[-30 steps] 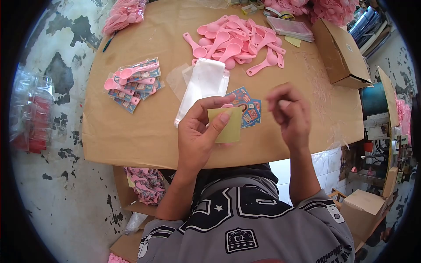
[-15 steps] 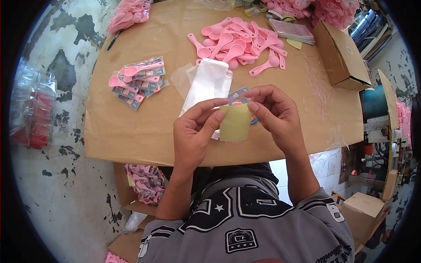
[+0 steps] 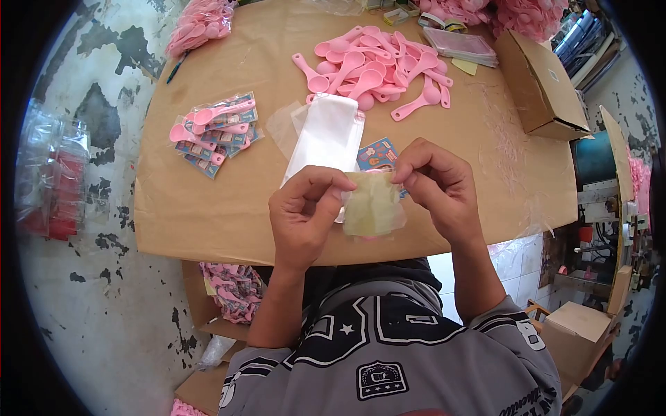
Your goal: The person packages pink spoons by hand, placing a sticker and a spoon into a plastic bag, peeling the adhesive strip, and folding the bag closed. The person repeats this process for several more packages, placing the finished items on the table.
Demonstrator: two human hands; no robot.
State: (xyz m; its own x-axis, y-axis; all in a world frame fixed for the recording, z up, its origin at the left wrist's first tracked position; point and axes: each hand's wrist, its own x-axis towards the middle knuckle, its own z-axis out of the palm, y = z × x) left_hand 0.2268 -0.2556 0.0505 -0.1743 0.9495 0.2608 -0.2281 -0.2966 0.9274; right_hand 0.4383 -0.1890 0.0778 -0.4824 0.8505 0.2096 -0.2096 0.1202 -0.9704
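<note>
My left hand (image 3: 305, 211) pinches the upper left corner of a small yellowish sheet (image 3: 369, 208) that has clear film around it. The upper right corner is between the fingertips of my right hand (image 3: 444, 187). Behind the sheet lies a blue printed card (image 3: 378, 154), partly hidden, with a bit of pink showing. A stack of clear plastic bags (image 3: 325, 132) lies just beyond my left hand. Loose pink spoons (image 3: 368, 69) are heaped farther back. Packed spoons with blue cards (image 3: 215, 132) form a small pile at the left.
An open cardboard box (image 3: 538, 87) stands at the table's right edge. Bagged pink spoons (image 3: 201, 26) lie at the back left, near a dark pen (image 3: 177, 68). Clear cases (image 3: 461, 47) and tape rolls (image 3: 433, 21) are at the back right. Below the table is a box of packed items (image 3: 232, 291).
The yellowish sheet has come slightly nearer to me, and clear film now shows around it. More of the blue card is visible behind it.
</note>
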